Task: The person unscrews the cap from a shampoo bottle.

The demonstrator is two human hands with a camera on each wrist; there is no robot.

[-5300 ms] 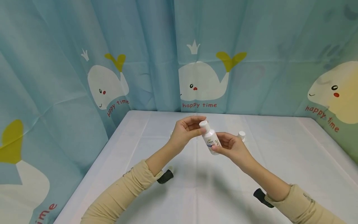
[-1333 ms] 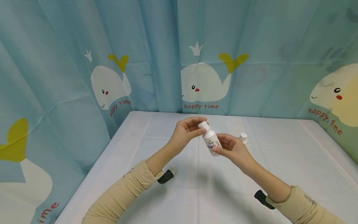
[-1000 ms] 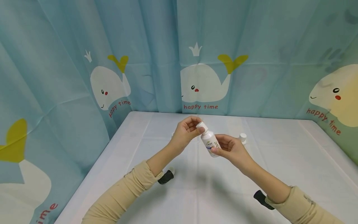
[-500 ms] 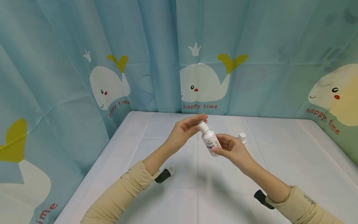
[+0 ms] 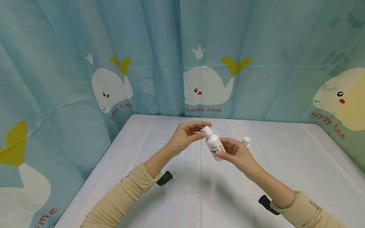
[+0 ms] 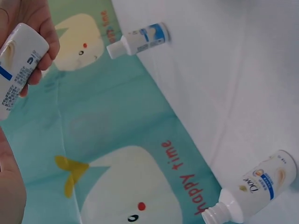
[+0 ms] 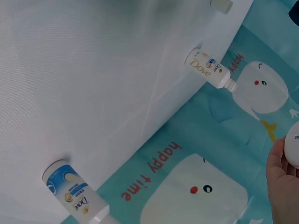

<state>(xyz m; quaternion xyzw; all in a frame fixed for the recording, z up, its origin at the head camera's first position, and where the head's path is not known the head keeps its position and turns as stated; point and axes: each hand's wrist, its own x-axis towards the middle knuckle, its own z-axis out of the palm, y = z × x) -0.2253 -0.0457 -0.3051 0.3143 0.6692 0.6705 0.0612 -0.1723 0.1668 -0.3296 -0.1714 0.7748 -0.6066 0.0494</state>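
Note:
My right hand (image 5: 238, 155) grips the body of a white Dove bottle (image 5: 215, 148), which tilts above the table. At its top my left hand (image 5: 186, 136) has thumb and fingers at the white cap (image 5: 206, 131), with the index finger stretched out behind it. In the left wrist view the held bottle (image 6: 21, 65) shows its printed back at the left edge. Behind my left arm stands an uncapped Dove bottle (image 6: 257, 186), its threaded neck bare. A capped Dove bottle (image 5: 246, 142) stands behind my right hand.
A small pale cap (image 5: 174, 175) lies on the white table (image 5: 194, 196) near my left wrist. Black wrist mounts (image 5: 266, 202) stick out below both forearms. A blue whale-print curtain (image 5: 159, 72) hangs along the back and sides.
The left fingers straightened half a second ago and have since come back round the cap, repeating small turns at it. My right hand keeps its grip on the bottle almost unmoved.

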